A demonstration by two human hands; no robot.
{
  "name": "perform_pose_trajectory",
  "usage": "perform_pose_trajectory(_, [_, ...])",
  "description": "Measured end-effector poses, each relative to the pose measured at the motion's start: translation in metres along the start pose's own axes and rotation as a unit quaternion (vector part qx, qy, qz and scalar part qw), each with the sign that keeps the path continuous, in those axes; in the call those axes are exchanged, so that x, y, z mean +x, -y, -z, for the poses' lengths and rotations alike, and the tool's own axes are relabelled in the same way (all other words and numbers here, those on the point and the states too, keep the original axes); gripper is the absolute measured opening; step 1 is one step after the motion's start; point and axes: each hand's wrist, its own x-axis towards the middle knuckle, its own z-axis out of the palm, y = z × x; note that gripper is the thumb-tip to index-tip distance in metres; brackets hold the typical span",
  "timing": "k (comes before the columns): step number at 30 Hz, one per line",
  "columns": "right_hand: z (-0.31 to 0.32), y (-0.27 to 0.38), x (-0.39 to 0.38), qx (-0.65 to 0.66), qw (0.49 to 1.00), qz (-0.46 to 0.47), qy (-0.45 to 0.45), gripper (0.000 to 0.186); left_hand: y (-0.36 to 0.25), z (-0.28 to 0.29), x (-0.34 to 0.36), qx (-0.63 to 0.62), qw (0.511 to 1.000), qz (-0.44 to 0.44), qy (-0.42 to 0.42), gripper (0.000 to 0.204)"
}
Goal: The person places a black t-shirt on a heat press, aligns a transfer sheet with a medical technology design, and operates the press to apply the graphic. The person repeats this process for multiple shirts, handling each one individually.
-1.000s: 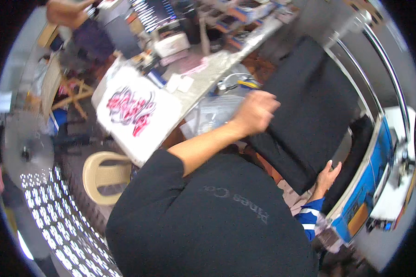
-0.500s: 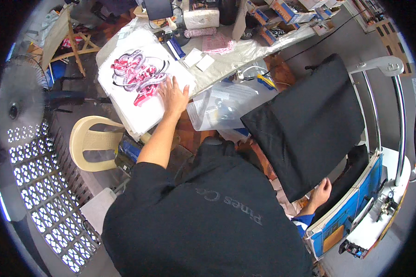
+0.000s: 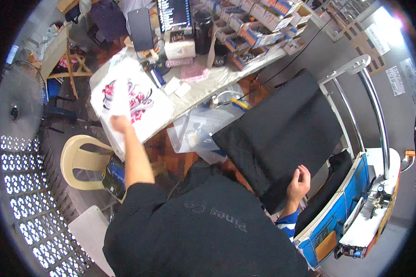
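My left hand (image 3: 120, 123) is closed, blurred by motion, at the near edge of a stack of white sheets (image 3: 158, 111) on the table's left end. It grips a white sheet (image 3: 120, 98), which rises in a blurred strip across a pink, purple and black printed design (image 3: 137, 102). My right hand (image 3: 299, 183) hovers over the near edge of a broad black cloth (image 3: 286, 129), palm partly turned up, fingers apart and loosely bent. Nothing shows in it. Blue-and-white fabric (image 3: 289, 222) surrounds that wrist. The cloth drapes over the flat bed of a white-framed machine (image 3: 356, 64).
Small open boxes (image 3: 259, 32), a screen (image 3: 174, 14) and a dark canister (image 3: 202, 30) crowd the table's far side. A beige plastic chair (image 3: 74, 161) and a fan (image 3: 15, 111) stand at left. Clear plastic sheeting (image 3: 194, 131) hangs below the table edge.
My left hand has gone from lying flat on the print to gripping a sheet at the stack's near edge. My right hand has lifted and its fingers have opened. The view has shifted.
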Motion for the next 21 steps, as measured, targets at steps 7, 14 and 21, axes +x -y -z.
perform_pose_trajectory(7, [0.008,0.023,0.005,0.151,0.986,-0.033,0.061,0.016,-0.172,0.143,-0.071,-0.175,0.942,-0.284,-0.032,0.026])
perform_pose_trajectory(14, [0.009,0.041,0.013,0.636,0.68,-0.269,0.246,0.051,-0.236,0.196,-0.396,-0.347,0.555,-0.59,0.473,0.03])
perform_pose_trajectory(21, [-0.005,0.006,0.007,0.493,0.791,-0.36,0.045,0.033,-0.224,0.143,-0.449,-0.216,0.276,-0.697,0.626,0.078])
